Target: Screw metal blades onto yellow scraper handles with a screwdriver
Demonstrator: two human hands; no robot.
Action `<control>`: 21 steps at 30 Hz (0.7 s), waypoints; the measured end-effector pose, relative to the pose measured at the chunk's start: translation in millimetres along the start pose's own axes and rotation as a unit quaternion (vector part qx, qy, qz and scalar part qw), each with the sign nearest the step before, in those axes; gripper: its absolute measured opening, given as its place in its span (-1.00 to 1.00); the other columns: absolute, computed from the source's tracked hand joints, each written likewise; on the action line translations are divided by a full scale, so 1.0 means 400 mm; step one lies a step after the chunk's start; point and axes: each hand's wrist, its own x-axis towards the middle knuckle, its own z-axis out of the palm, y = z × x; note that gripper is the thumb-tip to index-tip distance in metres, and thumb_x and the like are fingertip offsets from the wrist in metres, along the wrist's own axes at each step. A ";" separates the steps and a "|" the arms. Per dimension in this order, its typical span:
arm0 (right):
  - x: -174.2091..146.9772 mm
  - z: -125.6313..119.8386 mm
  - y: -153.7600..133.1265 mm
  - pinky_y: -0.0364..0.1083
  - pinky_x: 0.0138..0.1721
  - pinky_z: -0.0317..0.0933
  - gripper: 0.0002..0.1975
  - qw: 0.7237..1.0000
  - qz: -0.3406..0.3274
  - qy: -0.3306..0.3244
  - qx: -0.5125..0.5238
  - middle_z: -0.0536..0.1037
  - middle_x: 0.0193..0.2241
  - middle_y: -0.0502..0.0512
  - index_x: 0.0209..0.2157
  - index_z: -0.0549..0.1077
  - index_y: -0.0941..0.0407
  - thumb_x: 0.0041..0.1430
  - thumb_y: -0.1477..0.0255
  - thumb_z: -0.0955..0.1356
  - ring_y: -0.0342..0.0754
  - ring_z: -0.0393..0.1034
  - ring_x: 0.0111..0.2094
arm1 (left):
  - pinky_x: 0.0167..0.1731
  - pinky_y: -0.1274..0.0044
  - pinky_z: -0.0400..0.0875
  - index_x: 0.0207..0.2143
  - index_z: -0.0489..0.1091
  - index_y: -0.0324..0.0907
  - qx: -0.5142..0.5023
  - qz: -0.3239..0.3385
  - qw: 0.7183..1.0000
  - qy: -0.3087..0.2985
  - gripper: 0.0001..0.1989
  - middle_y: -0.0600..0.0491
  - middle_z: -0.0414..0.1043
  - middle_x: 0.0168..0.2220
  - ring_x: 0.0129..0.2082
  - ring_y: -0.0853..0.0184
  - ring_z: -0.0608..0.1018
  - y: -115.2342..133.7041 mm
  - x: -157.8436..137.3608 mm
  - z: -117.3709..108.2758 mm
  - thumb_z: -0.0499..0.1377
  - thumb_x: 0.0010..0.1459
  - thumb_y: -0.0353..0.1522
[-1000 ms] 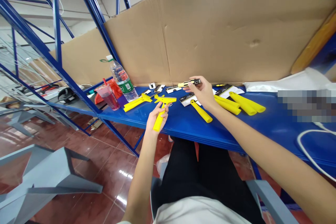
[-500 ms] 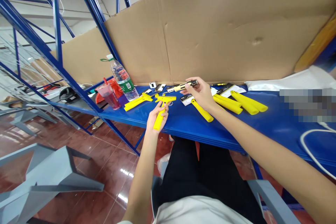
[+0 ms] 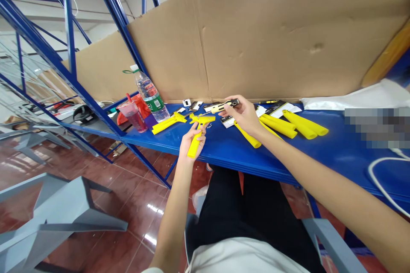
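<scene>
Lower and nearer the yellow T-shaped piece (image 3: 193, 148) than a second ago, the black-and-yellow screwdriver (image 3: 221, 107) sits in the curled fingers of the right hand (image 3: 243, 113). Capped clear bottle (image 3: 154, 101) and reddish cup (image 3: 138, 118) with straw (image 3: 128, 98) stand to the left, their fill hard to tell. Smooth and bright, the piece is held, crosspiece uppermost, at the table's (image 3: 221, 150) front edge by the wrapped left hand (image 3: 187, 141).

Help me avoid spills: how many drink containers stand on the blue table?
2: a green-labelled bottle, behind the leftmost yellow tool, and a cup just left of the bottle. Others may be hidden.
</scene>
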 end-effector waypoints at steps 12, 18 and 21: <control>-0.002 0.001 0.001 0.17 -0.11 0.68 -0.48 1.000 0.000 -0.003 0.002 0.67 -0.28 0.05 -0.07 0.52 -0.04 0.16 -0.07 0.61 0.10 0.70 -0.32 | -0.56 0.78 0.32 0.13 0.29 -0.13 -0.005 0.001 1.000 -0.007 -0.48 -0.26 0.44 0.27 -0.28 0.52 0.65 0.000 0.000 -0.003 0.03 0.23 -0.75; -0.003 0.002 0.000 0.17 -0.10 0.68 -0.49 1.000 0.001 -0.003 -0.002 0.67 -0.28 0.04 -0.06 0.52 -0.05 0.17 -0.07 0.61 0.11 0.71 -0.30 | -0.55 0.78 0.32 0.12 0.31 -0.13 -0.007 -0.001 1.000 -0.012 -0.48 -0.26 0.43 0.29 -0.27 0.52 0.65 0.000 0.003 -0.007 0.06 0.21 -0.74; -0.003 0.002 0.001 0.19 -0.09 0.68 -0.50 1.000 0.001 -0.004 -0.002 0.67 -0.27 0.05 -0.06 0.52 -0.05 0.18 -0.06 0.60 0.13 0.71 -0.28 | -0.55 0.78 0.31 0.13 0.31 -0.12 -0.004 -0.001 1.000 -0.011 -0.47 -0.26 0.42 0.32 -0.27 0.52 0.65 0.000 0.004 -0.009 0.07 0.20 -0.74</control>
